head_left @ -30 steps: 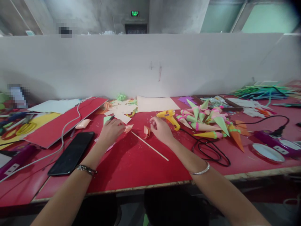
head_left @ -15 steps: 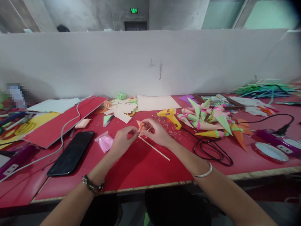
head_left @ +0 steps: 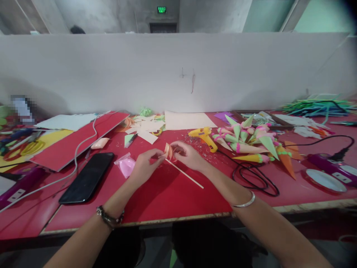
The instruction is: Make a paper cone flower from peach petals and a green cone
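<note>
Between my two hands is a piece of curled orange paper (head_left: 168,152), its layers bent into loops. My left hand (head_left: 148,162) pinches it from the left with thumb and forefinger. From the right, the fingers of my right hand (head_left: 188,155) close on its other side. A thin pale stick (head_left: 185,174) slants from just under the paper toward the lower right; I cannot tell whether it is joined to the paper. A yellow glue gun (head_left: 205,137) lies just beyond my right hand. Left of my left hand is a pink lump in clear wrap (head_left: 126,165).
Paper cones (head_left: 248,139) with pink and green trim are heaped at the right, near a looped black cord (head_left: 255,182). A black phone (head_left: 87,178), a red board (head_left: 80,141) and a white cable lie left. Cut paper (head_left: 146,128) and a cream sheet (head_left: 188,120) lie behind.
The orange paper has been turned a little between my fingers, so its face shows more. Both hands stay on it. The whole view has shifted slightly.
</note>
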A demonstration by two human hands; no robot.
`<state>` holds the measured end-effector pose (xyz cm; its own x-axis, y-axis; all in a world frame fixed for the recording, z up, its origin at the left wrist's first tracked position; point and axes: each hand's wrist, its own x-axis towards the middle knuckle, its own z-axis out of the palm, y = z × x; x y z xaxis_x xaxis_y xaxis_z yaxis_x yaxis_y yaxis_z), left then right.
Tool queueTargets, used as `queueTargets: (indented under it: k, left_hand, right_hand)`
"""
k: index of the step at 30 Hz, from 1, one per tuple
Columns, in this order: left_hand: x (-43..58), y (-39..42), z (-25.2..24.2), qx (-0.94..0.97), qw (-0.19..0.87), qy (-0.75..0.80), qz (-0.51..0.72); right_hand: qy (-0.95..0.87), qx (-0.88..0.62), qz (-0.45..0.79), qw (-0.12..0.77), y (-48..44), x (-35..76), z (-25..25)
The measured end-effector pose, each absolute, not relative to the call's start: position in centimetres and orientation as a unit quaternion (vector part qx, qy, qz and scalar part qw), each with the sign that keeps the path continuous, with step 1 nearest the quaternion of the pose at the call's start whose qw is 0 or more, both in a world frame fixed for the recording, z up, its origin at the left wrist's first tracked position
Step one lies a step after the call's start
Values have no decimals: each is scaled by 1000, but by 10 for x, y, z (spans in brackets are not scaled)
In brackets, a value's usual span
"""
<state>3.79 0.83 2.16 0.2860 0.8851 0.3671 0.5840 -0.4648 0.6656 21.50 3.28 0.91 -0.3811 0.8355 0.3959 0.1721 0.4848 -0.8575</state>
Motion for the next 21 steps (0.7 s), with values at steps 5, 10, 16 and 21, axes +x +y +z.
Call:
queueTargets:
  k: [5,10,16,21]
  left_hand:
    - [30,12,17,782,210,456,368]
    - [22,20,13,780,195,463,375]
    - [22,20,15,775,188,471,377]
    - [24,19,15,779,188,465,377]
  right_hand:
    - [-733,-355,363,453,38,218,5]
    - [-719,-375,366,457,38,220,6]
    - [-734,-356,384,433,33,219,10]
    - [-764,-357,343,413,32,218,8]
